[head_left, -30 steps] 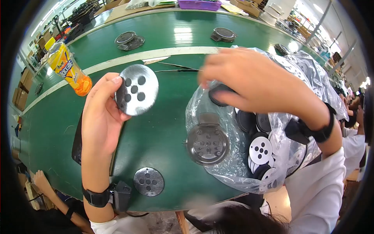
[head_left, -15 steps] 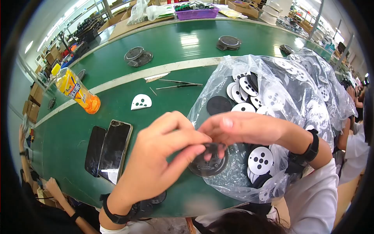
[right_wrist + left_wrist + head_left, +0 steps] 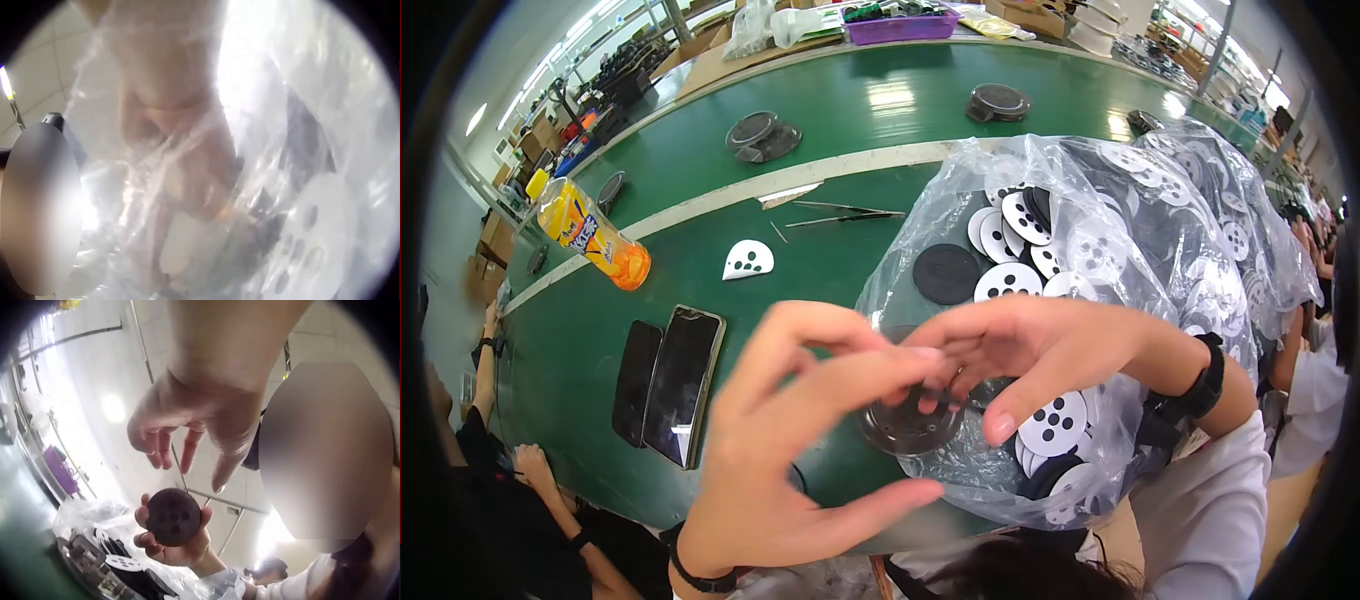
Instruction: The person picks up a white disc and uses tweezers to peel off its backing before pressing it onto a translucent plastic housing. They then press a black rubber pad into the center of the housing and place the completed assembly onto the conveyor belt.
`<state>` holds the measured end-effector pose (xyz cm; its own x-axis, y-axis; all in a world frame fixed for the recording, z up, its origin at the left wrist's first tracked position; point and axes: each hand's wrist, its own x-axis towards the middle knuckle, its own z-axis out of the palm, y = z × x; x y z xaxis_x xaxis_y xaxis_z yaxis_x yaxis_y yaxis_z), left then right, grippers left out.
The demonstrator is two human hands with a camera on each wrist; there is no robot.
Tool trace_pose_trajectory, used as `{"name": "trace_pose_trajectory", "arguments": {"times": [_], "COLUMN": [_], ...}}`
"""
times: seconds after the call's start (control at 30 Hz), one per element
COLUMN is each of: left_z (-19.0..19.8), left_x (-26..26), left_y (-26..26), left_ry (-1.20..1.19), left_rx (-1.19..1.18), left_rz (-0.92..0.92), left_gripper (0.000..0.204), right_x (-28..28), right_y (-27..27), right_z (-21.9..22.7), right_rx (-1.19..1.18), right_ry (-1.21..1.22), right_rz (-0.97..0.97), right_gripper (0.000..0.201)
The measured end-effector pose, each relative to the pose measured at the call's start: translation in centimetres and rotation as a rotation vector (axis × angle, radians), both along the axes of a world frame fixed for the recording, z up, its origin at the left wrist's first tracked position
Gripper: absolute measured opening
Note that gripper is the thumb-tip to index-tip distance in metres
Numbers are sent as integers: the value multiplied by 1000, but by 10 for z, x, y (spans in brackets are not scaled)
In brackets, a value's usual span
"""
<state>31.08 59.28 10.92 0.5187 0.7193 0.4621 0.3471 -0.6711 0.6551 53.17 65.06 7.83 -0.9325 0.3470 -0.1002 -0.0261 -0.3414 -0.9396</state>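
My left hand (image 3: 790, 440) is raised over the near table with its fingers loosely bent and its thumb held apart. Nothing is between them. Facing it, my right hand (image 3: 1050, 345) holds a dark round disc with several holes (image 3: 174, 517) by its edge, fingers on one side and thumb on the other, as the left wrist view shows. Below the fingers, a dark round housing (image 3: 905, 435) lies beside the bag, partly hidden by the hands. Clear plastic blurs most of the right wrist view.
A clear plastic bag (image 3: 1090, 170) full of white and black discs spreads at the right. Tweezers (image 3: 845, 217), a white holed piece (image 3: 748, 259), two phones (image 3: 683, 388) and a drink bottle (image 3: 595, 238) lie or stand leftward. More housings (image 3: 762, 137) sit on the far green surface.
A silvery disc was in my left hand while the right reached over the bag. Both hands then met over the housing; now the left fingers have spread and the right holds a disc.
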Motion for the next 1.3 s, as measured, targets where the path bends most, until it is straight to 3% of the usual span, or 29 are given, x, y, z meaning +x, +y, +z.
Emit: {"name": "trace_pose_trajectory", "arguments": {"times": [0.1,0.27,0.37,0.53,0.63,0.67,0.73,0.8,1.03,1.1,1.23,1.3], "left_z": [6,-22,-42,-47,-53,-55,-54,-60,-65,-62,-71,-73], "left_x": [-3,19,38,42,40,39,41,36,30,30,25,22], "left_y": [-16,-28,-30,-34,-35,-37,-38,-36,-36,-41,-51,-54], "left_ry": [78,337,595,548,406,409,493,465,276,286,140,-402], "left_rx": [-106,-167,-72,-168,-374,-364,-59,-2,-318,-323,-284,-516], "left_rz": [265,304,352,454,468,455,546,558,638,706,677,590], "left_gripper": [55,63,75,76,74,74,73,73,72,72,62,47], "right_x": [18,46,56,66,69,68,67,69,71,73,78,79], "right_y": [0,-4,-8,-8,-10,-12,-16,-17,-26,-30,-34,-36], "right_z": [5,8,12,11,11,13,16,18,23,24,25,27], "right_rx": [96,81,236,391,387,394,409,447,548,351,314,190], "right_ry": [23,73,65,51,25,25,51,38,16,78,107,183], "right_rz": [-124,-245,-317,-362,-353,-368,-364,-374,-421,-466,-483,-494], "right_gripper": [66,71,72,69,68,68,66,65,51,46,43,43]}}
